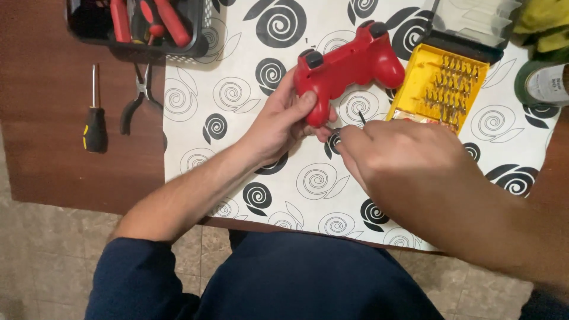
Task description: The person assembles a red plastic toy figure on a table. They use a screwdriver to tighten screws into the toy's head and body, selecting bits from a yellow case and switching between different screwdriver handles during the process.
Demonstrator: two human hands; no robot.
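Spiral-patterned mat point(237, 95) covers our desk point(47, 160); left hand point(278, 121) clamps the red controller point(347, 62) steady; right hand point(397, 148) pinches a thin tool point(362, 117) beside it.

A home repair corner is suggested: a brown wooden tabletop point(53, 172) over a tiled floor point(35, 255), spread with spiral-patterned white paper point(237, 95); a black basket of red-handled tools point(142, 24) at eleven o'clock, a yellow screwdriver-bit case point(441, 89) at two.
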